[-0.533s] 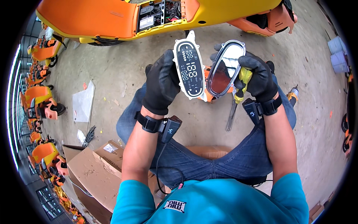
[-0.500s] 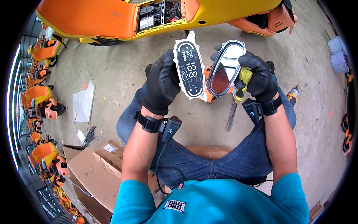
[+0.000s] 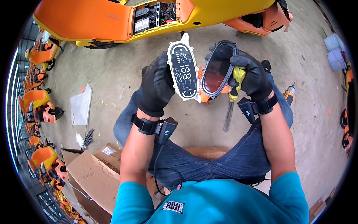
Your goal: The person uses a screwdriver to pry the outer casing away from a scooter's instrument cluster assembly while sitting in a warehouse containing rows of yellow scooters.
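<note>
We hold the white display panel [image 3: 183, 72] firmly in our gloved left hand [image 3: 157, 85], its dark lens cover [image 3: 218, 68] already separated and gripped, with a yellow-handled screwdriver [image 3: 234, 88], in our right hand [image 3: 252, 76]; rejoining appears left.

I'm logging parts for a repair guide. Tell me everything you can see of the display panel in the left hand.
The display panel is a flat, elongated board with a white rim and a black face carrying pale lit-looking digits and small icons; it looks like plastic. A pointed white tab sticks up from its top end. It is held upright, face toward the camera, tilted slightly. The gloved left hand grips its left edge. Its right edge sits close beside the dark lens cover held by the right hand; contact cannot be told.
</note>
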The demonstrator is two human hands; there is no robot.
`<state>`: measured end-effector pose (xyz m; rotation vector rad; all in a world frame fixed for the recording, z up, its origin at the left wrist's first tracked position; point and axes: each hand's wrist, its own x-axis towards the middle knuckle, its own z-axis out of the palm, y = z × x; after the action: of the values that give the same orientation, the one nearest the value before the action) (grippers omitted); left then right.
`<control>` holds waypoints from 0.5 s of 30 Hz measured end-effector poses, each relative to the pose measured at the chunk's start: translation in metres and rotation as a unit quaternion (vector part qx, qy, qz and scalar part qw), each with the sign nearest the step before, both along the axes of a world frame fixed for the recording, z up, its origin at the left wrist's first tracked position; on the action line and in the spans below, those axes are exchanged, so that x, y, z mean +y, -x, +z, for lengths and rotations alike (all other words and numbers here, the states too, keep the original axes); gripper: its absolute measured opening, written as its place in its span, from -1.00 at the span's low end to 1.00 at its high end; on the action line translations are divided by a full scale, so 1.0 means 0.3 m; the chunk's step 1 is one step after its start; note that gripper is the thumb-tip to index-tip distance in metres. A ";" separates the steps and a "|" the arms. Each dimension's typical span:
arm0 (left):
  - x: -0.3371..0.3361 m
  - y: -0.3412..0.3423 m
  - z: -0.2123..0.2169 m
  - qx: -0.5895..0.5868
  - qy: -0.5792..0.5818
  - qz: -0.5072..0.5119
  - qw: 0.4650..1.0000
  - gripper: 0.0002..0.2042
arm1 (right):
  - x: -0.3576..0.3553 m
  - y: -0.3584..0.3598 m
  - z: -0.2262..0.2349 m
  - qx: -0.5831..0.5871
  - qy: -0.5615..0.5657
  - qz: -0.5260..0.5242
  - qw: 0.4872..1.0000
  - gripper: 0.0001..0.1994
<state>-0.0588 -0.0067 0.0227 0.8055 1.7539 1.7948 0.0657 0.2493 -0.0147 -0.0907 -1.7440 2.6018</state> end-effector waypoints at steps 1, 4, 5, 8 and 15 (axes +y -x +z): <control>-0.004 0.001 0.002 0.015 -0.001 -0.005 1.000 -0.60 | 0.001 -0.006 -0.006 0.008 -0.020 -0.005 1.000 -0.61; 0.011 -0.007 0.004 -0.120 -0.085 0.000 0.989 -0.67 | -0.017 -0.018 -0.026 0.121 -0.133 -0.070 0.981 -0.76; 0.016 -0.010 0.008 -0.076 -0.072 0.000 0.995 -0.67 | -0.019 -0.017 -0.032 0.133 -0.196 -0.087 0.968 -0.78; 0.003 -0.004 0.007 0.052 -0.017 0.007 0.998 -0.68 | -0.029 0.016 -0.040 0.067 -0.221 -0.131 0.964 -0.79; 0.014 0.014 -0.035 0.030 -0.030 0.024 0.999 -0.63 | -0.001 0.093 -0.324 -0.244 -0.024 -0.153 0.957 -0.75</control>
<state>-0.0630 -0.0026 0.0121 0.8548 1.7794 1.8809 0.0378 0.2489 -0.1119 -0.9945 -1.7300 2.4377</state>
